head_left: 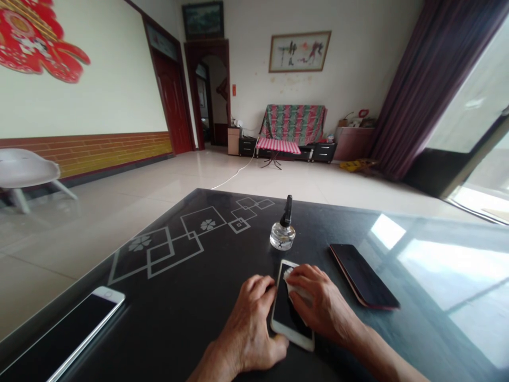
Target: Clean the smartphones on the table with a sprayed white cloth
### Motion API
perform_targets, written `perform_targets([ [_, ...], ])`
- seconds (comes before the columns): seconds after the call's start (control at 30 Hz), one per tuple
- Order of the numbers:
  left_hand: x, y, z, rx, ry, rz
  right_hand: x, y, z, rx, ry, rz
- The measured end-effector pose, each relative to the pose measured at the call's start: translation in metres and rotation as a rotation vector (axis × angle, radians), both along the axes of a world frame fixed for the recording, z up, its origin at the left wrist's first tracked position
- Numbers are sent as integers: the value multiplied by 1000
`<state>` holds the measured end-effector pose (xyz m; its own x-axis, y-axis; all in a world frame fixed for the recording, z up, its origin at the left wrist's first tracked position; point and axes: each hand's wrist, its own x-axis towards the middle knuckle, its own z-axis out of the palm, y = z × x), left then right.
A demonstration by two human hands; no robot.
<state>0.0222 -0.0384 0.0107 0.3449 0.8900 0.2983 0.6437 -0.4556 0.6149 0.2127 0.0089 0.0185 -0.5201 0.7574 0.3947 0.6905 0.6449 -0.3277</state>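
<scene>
A white-edged phone (287, 316) lies screen up on the black glass table (191, 297) in front of me. My left hand (248, 329) rests curled against its left edge and steadies it. My right hand (318, 305) lies over the right side of the screen, fingers pressed on a small white wipe (293, 283). Just beyond the phone stands a small clear glass bottle (282, 233) with a black cap.
A dark phone in a reddish case (363, 275) lies to the right. Another white phone (67, 334) lies at the near left edge. A white chair (24, 172) stands left. A covered sofa (293, 124) is at the far wall, with a window on the right.
</scene>
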Motion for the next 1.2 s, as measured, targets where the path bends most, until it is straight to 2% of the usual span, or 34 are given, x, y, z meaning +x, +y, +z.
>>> perform_targets([
  [0.17,1,1,-2,-5,-33,-1,-10,-14,3,-49,36,105],
  [0.47,2,2,-4,-3,-80,29,-6,25,-7,65,-71,-50],
  [0.67,3,2,-3,11,-79,29,-3,32,-10,87,-102,-122],
  [0.8,2,2,-6,26,-70,37,-3,20,-3,94,-124,-59],
  [1.0,1,4,-7,56,-93,23,-4,-17,14,20,-173,59],
  [1.2,3,3,-6,58,-132,20,7,-44,14,-21,-179,126],
])
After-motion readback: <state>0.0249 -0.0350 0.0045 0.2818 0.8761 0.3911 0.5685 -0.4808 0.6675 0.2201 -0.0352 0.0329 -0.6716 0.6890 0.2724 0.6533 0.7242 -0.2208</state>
